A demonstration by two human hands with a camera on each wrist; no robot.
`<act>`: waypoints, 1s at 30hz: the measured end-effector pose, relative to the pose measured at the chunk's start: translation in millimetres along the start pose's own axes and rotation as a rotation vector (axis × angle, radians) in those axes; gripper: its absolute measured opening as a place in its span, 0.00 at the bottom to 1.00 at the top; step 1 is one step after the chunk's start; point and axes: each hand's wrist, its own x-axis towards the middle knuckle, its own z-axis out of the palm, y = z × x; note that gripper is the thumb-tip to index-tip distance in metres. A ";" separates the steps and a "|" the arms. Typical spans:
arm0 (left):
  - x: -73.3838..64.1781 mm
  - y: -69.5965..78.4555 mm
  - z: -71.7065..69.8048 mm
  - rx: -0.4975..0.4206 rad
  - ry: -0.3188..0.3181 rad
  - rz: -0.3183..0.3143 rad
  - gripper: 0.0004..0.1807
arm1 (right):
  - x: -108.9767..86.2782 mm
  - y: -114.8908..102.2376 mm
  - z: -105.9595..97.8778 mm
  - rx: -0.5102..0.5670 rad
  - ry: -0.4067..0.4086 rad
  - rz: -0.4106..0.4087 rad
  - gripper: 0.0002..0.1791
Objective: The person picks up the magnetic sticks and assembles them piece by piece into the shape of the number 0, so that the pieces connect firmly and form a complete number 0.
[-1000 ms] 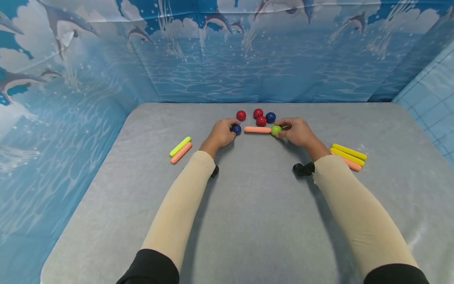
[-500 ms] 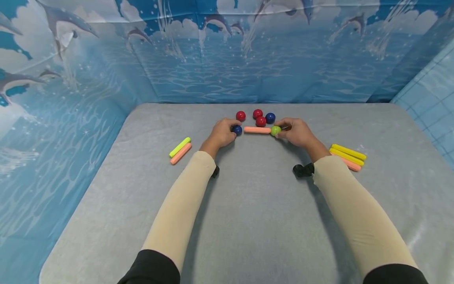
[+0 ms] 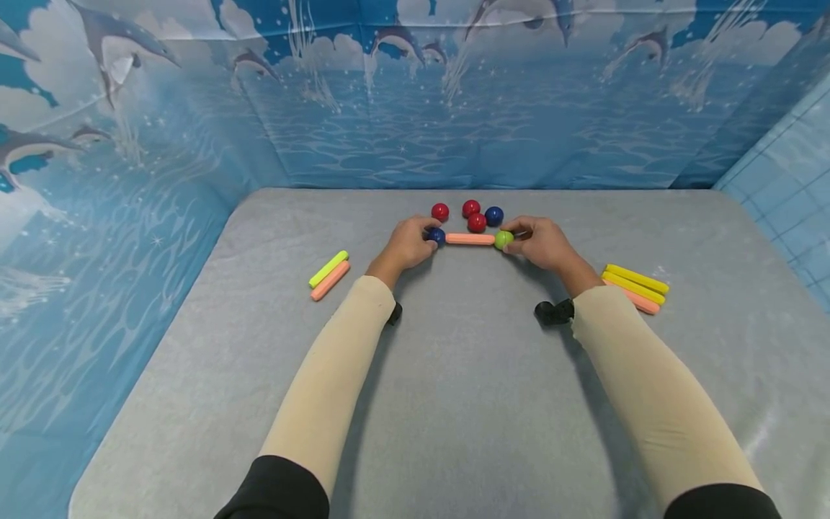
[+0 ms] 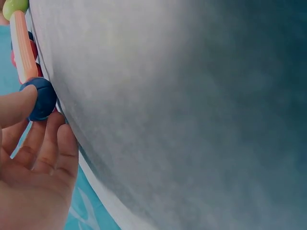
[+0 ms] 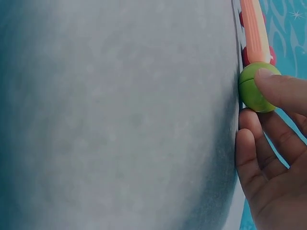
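As a blue sea-print backdrop (image 3: pixel 415 137) rises behind a gray table (image 3: pixel 480 404), a person's left hand (image 3: pixel 405 245) and right hand (image 3: pixel 545 241) meet across one coral rod (image 3: pixel 470 239) near the table's far edge, the left pinching a blue ball (image 3: pixel 437 236) at one end, the right pinching a green ball (image 3: pixel 503 240) at the other. That piece looks nearly complete, though whether the ends are fully seated cannot be told. Loose pieces remain: two yellow rods (image 3: pixel 637 279) and a coral one (image 3: pixel 643 303) at right, a coral rod and a lime rod (image 3: pixel 328 269) at left, three red balls (image 3: pixel 476 223) and a second blue ball (image 3: pixel 494 215) beyond. No container shows; the loose pieces lie on the tabletop.
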 end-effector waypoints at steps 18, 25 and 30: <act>-2.9 -2.4 -3.4 -0.004 0.022 -0.011 0.23 | 1.9 -4.0 2.4 -0.009 -0.013 -0.001 0.21; -7.9 -2.6 -10.8 0.058 0.028 -0.050 0.25 | 0.7 -2.7 1.8 -0.008 -0.014 0.022 0.22; -19.3 -3.6 -27.5 0.073 0.026 -0.054 0.22 | 0.7 -3.1 2.4 -0.011 -0.014 0.022 0.22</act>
